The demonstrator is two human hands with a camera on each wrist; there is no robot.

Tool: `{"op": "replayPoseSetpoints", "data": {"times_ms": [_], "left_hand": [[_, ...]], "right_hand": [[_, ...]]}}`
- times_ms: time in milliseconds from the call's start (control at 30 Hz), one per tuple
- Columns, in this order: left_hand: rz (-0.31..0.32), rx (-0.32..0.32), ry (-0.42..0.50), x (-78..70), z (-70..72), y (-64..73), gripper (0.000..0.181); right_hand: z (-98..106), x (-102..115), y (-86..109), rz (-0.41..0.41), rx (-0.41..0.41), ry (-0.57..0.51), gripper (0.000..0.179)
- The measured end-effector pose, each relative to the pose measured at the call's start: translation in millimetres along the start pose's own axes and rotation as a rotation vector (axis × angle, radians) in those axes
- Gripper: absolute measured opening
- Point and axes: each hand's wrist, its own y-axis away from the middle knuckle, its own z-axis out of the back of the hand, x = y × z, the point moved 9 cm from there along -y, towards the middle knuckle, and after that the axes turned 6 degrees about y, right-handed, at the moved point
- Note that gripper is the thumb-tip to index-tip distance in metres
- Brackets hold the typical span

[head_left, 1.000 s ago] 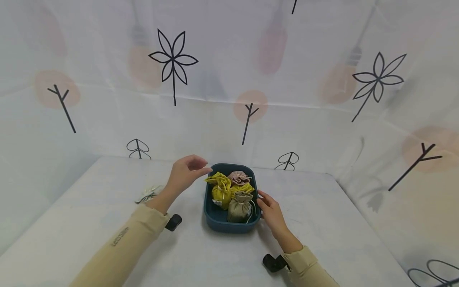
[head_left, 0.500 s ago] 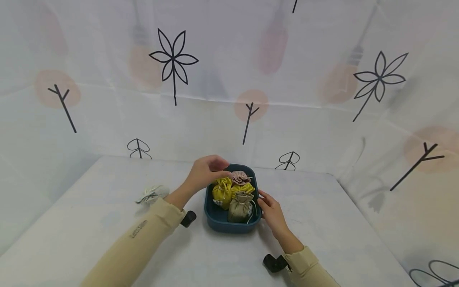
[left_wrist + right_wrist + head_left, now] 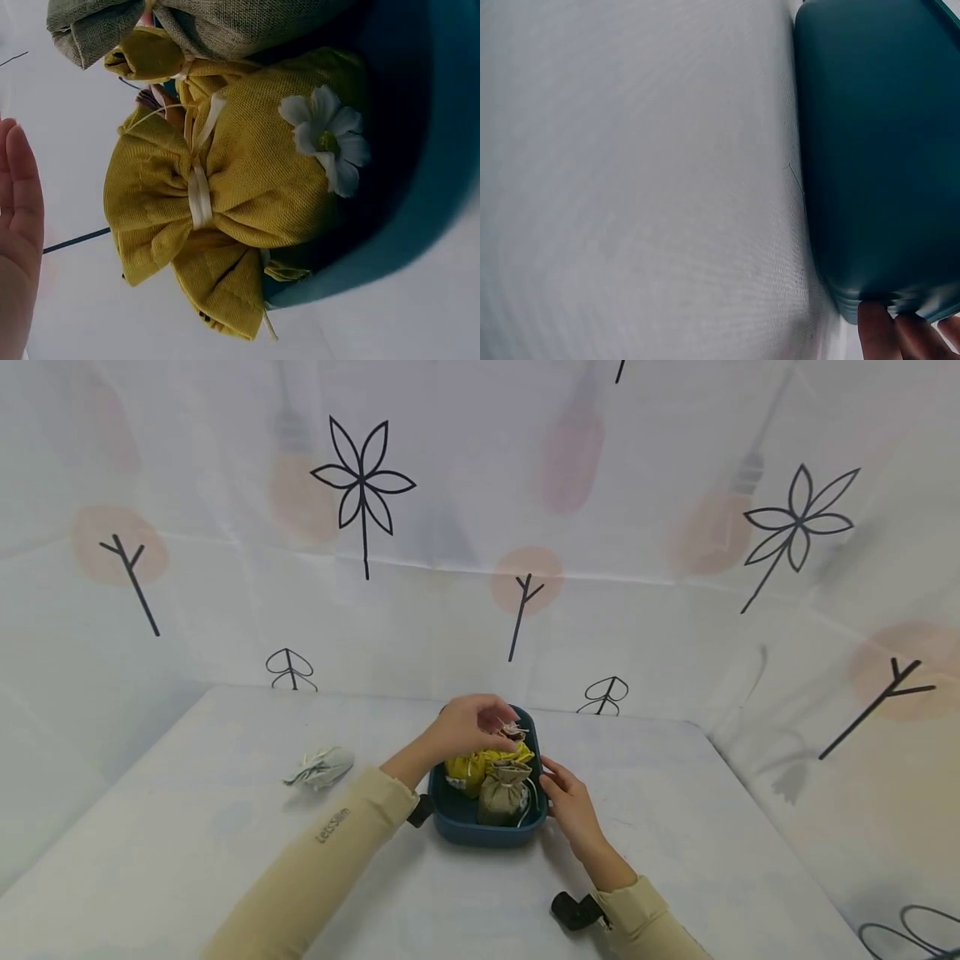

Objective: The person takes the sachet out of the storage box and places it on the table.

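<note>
My left hand hangs over the far part of a dark blue-green box, its thumb and fingers apart above a pink drawstring pouch. The hand partly hides that pouch and the yellow ones. Inside the box, yellow pouches, one with a white flower, lie beside an olive-green pouch. At the box's right side, my right hand holds the wall, thumb at the rim. In the right wrist view its fingertips press the outer wall.
A pale grey-green pouch lies on the white tabletop, left of the box. A printed cloth backdrop rises behind and at both sides. Small black wrist devices sit at the sleeves.
My left hand has moved right, from the box's left rim to over the pink pouch. My right hand and the box have stayed in place.
</note>
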Motion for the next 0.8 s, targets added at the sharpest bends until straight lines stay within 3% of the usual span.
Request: {"op": "replayPoseSetpoints", "data": {"times_ms": [200, 433, 600, 800], "left_hand": [[0.014, 0.149, -0.048, 3.1, -21.4, -5.5, 0.036], [0.070, 0.272, -0.137, 15.3, -35.6, -5.2, 0.033], [0.099, 0.319, -0.144, 20.4, -39.8, -3.4, 0.029], [0.112, 0.328, -0.148, 20.3, -39.9, -2.6, 0.023]], "right_hand": [[0.1, -1.5, -0.6, -0.003, 0.005, -0.002, 0.041], [-0.8, -1.3, 0.0, 0.012, 0.002, 0.002, 0.041], [-1.4, -1.8, -0.5, 0.017, 0.003, 0.009, 0.042], [-0.4, -2.8, -1.3, 0.011, 0.002, 0.013, 0.042]]}}
